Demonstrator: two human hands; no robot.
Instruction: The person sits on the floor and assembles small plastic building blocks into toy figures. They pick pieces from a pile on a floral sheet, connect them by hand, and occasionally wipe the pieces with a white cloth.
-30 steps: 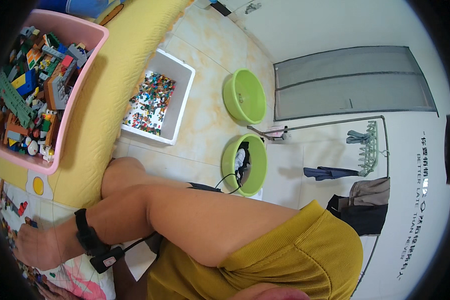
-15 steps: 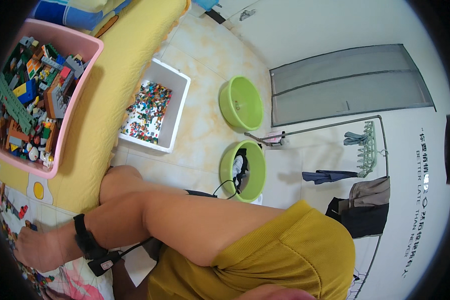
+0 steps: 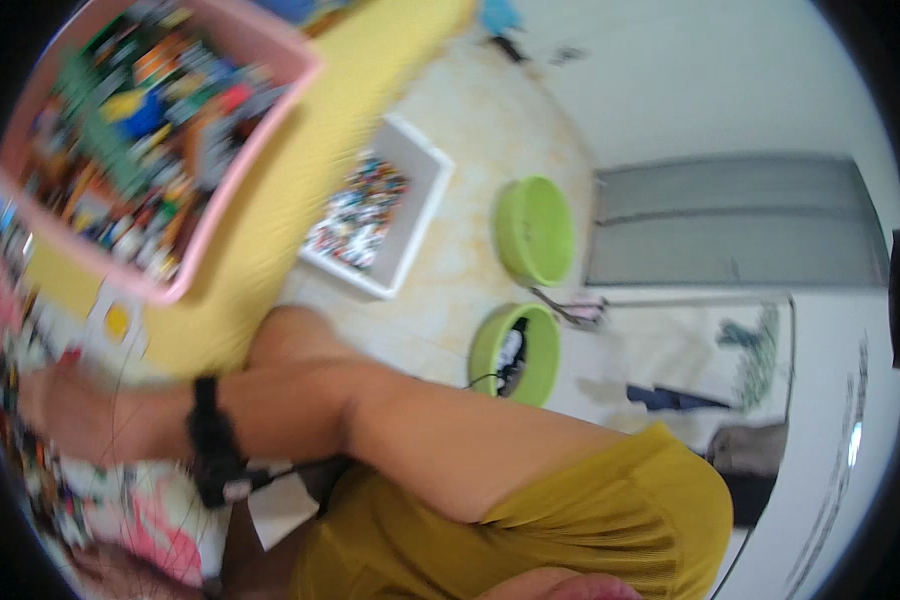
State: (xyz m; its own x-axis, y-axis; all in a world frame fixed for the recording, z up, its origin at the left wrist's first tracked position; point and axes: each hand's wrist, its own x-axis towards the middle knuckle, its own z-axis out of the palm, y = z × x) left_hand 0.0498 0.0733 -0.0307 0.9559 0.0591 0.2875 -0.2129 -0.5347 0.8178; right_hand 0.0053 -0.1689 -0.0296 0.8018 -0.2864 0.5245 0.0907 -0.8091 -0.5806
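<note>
My left hand (image 3: 85,412) reaches to the far left edge of the view, low over a spread of small toy building bricks (image 3: 32,455). Its fingers are smeared by motion, and whether anything sits between them cannot be made out. A black strap (image 3: 210,420) with a small box and cable circles my left wrist. Part of my right hand (image 3: 120,572) shows at the lower left, near more bricks on a white and pink patterned cloth (image 3: 160,520). Its fingers are blurred and partly cut off by the dark rim.
A pink tub (image 3: 185,270) full of mixed bricks stands on a yellow quilted cover (image 3: 270,240). On the tiled floor is a white box (image 3: 420,215) holding many tiny pieces. Beyond stand two green basins (image 3: 535,230), one containing clothes. Garments hang from a rack (image 3: 790,350).
The whole view has swung, so the tub, box and basins appear farther right, and the picture is blurrier. More of my right hand shows at the lower left. My left hand stays by the bricks.
</note>
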